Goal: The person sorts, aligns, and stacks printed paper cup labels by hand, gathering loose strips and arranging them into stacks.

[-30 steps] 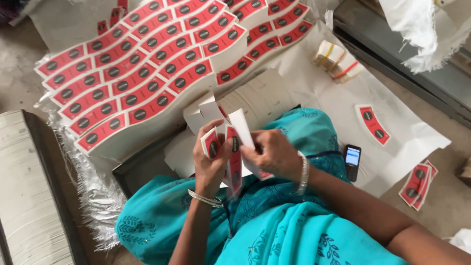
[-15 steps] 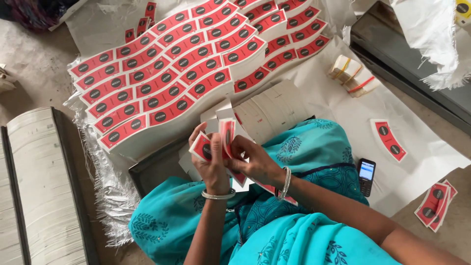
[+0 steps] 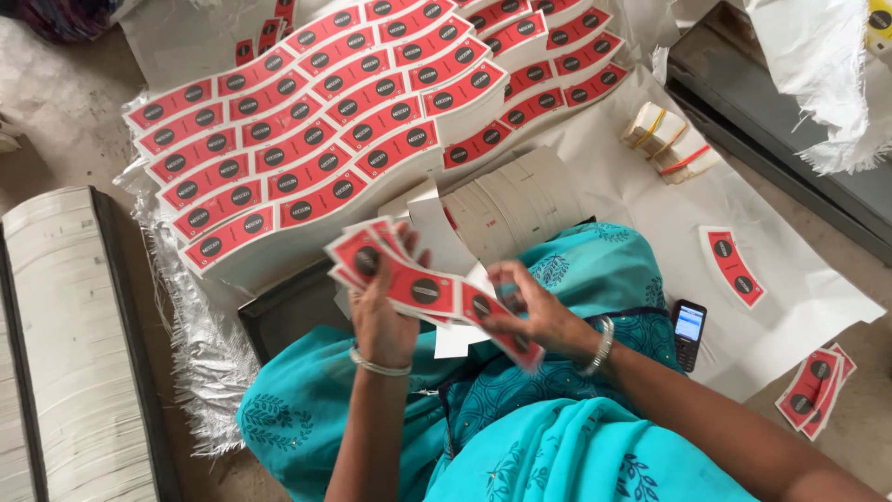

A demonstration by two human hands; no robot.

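Looking down from the head camera, we see our left hand (image 3: 379, 316) gripping a fanned bunch of red curved labels (image 3: 409, 279), each with dark round marks, its fingers clamped on the lower edge of the fan just above our lap. Our right hand (image 3: 534, 311) meets the fan from the right, its fingers pinched together on 1 label at the near end, which tilts down toward the teal cloth (image 3: 557, 437) covering our knees. A thin bangle sits on each wrist. Just beyond the hands lies a leaning stack of plain white cut sheets (image 3: 516, 209), and behind that, spread over white paper (image 3: 650, 214) on the floor, stands a big block of the same red labels (image 3: 307, 139) laid in wavy rows, several rows deep. To the right, well apart from the hands, a single label (image 3: 734, 268) lies on the paper, a small dark phone (image 3: 688, 333) lies near our knee, and a few more labels (image 3: 816, 386) rest at the paper's edge. 2 banded bundles of pale cards (image 3: 667, 144) sit farther back on the right.
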